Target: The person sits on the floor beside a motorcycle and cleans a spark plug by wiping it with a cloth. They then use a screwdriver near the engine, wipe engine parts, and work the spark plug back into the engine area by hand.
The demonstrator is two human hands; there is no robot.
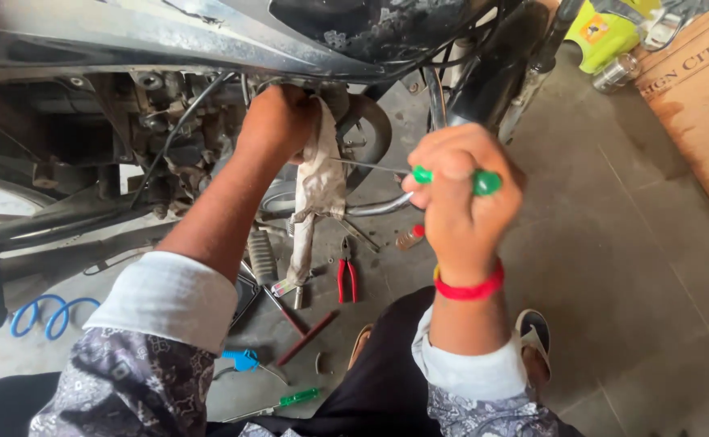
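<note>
Right hand (460,194) fisted on green-handled screwdriver (484,183), thin shaft, left hand (278,121) gripping dirty rag (316,194).

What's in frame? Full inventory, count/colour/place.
motorcycle: 1, dark, grimy, across top
rag: 1, dirty white, hanging below engine
green-handled screwdriver: 1, in right hand, shaft toward engine
pliers: 1, red handles, floor centre
second green screwdriver: 1, floor, bottom centre
blue coiled hose: 1, floor left
wooden crate: 1, brown, top right
sandal: 1, right foot
red wristband: 1, right wrist
left hand: at engine, by rag
right hand: gripping screwdriver
</note>
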